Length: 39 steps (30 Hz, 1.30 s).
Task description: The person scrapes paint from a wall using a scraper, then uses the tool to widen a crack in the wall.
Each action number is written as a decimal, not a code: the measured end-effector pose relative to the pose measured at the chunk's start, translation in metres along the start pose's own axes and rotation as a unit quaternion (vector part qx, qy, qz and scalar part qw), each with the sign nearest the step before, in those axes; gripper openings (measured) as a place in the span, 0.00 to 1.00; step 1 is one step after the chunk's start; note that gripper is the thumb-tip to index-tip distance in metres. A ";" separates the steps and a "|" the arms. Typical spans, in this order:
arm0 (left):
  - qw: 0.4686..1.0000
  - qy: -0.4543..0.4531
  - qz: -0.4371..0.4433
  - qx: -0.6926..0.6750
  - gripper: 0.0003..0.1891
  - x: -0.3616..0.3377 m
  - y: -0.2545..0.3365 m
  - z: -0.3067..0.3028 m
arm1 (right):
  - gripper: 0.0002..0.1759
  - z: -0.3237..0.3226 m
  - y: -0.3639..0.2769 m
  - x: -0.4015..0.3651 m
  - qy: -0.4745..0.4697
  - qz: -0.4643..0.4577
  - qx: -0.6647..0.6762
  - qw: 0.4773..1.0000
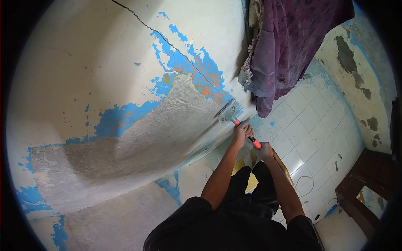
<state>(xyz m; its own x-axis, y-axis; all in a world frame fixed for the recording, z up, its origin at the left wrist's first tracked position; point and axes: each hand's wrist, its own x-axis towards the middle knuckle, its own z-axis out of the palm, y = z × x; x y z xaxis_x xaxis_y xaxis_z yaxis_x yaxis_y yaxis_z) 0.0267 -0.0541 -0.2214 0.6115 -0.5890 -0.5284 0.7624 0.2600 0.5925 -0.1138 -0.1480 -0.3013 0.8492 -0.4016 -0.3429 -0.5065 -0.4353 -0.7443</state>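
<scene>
The left hand (242, 133) and right hand (264, 151) curl closed around the handle (252, 140) of the scraper (237, 122), the left nearer the blade (226, 109), which sits at the wall (125, 154), beside the lower right edge of the blue paint (214, 67).

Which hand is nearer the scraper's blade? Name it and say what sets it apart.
The left hand. It holds the scraper closer to the blade; the right hand is farther back, at the end of the handle.
</scene>
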 end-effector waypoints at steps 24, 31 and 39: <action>0.998 0.038 -0.046 -0.015 0.21 0.019 -0.038 -0.035 | 0.11 0.033 0.041 -0.004 -0.054 0.041 -0.018 0.998; 0.997 0.044 -0.054 -0.029 0.20 0.036 -0.053 -0.045 | 0.13 0.036 0.051 0.005 -0.056 0.057 -0.046 0.996; 0.998 0.053 0.015 -0.028 0.22 0.040 -0.048 -0.043 | 0.11 0.049 0.062 0.020 -0.040 0.037 -0.060 0.997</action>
<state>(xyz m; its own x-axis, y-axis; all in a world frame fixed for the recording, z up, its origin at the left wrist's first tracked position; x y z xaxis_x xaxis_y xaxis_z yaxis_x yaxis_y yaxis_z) 0.0236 -0.0568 -0.2974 0.6513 -0.4969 -0.5736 0.7519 0.3200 0.5765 -0.1206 -0.1439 -0.3825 0.8162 -0.3723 -0.4419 -0.5776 -0.5025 -0.6433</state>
